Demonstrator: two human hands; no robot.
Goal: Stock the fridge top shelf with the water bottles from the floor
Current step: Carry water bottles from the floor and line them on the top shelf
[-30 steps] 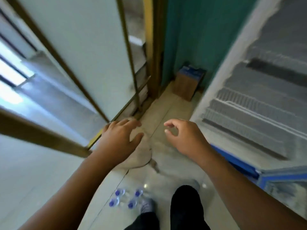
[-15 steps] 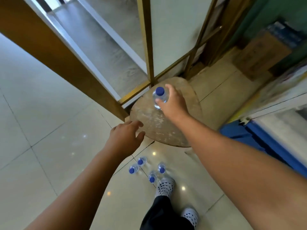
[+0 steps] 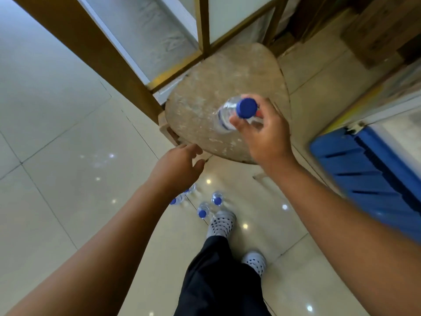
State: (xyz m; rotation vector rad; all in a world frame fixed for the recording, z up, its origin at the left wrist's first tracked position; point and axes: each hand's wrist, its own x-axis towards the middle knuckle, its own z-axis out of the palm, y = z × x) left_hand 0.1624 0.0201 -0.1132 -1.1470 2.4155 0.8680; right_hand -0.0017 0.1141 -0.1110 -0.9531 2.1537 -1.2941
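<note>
My right hand (image 3: 266, 135) grips a clear water bottle with a blue cap (image 3: 230, 115) by its neck, lifted above the round wooden stool (image 3: 200, 106). My left hand (image 3: 177, 165) hangs open and empty lower down, at the stool's near edge. Below it, several more blue-capped water bottles (image 3: 202, 209) stand upright on the tiled floor by my left foot; two of them are partly hidden behind my left wrist. The fridge's blue base (image 3: 364, 165) shows at the right edge; its top shelf is out of view.
A gold-framed glass partition (image 3: 202, 26) stands behind the stool. A brown cardboard box (image 3: 376, 35) sits at the upper right. My feet in dotted socks (image 3: 221, 224) stand on the glossy beige floor tiles (image 3: 57, 179).
The view swung down from the fridge to the floor. My right hand took a bottle off the stool and raised it toward me; my left hand stayed open near the stool's edge.
</note>
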